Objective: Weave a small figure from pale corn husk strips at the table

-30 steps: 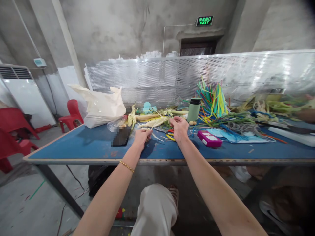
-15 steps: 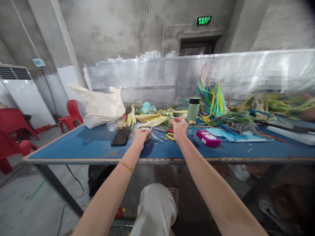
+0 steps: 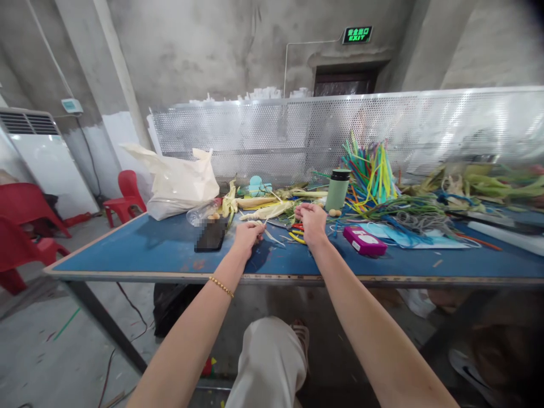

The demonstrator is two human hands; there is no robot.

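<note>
My left hand [image 3: 249, 236], a gold bead bracelet on its wrist, is closed in a pinch on a thin pale strip [image 3: 275, 239] that trails right over the table. The strip looks like corn husk. To its right my right hand [image 3: 312, 222] is also pinched closed; what lies between its fingertips is too small to make out. Pliers with red and yellow handles [image 3: 297, 238] lie between the hands. Just behind them are pale corn husks [image 3: 270, 211]. A purple box [image 3: 364, 240] sits right of my right hand, and a dark phone [image 3: 209, 234] left of my left hand.
On the blue table [image 3: 140, 255] stand a cream bag [image 3: 182, 184], a green tumbler [image 3: 338, 191] and a bundle of coloured strips [image 3: 374, 173]. Tangled cords [image 3: 419, 215] and more husks [image 3: 488, 181] lie right. A perforated metal screen [image 3: 255, 130] runs behind. Red chairs [image 3: 127, 195] stand left.
The view has shifted slightly, so everything sits a little further right. Both hands keep nearly the same pinched pose, the pale strip still in my left. A person's hand at the far right has left view.
</note>
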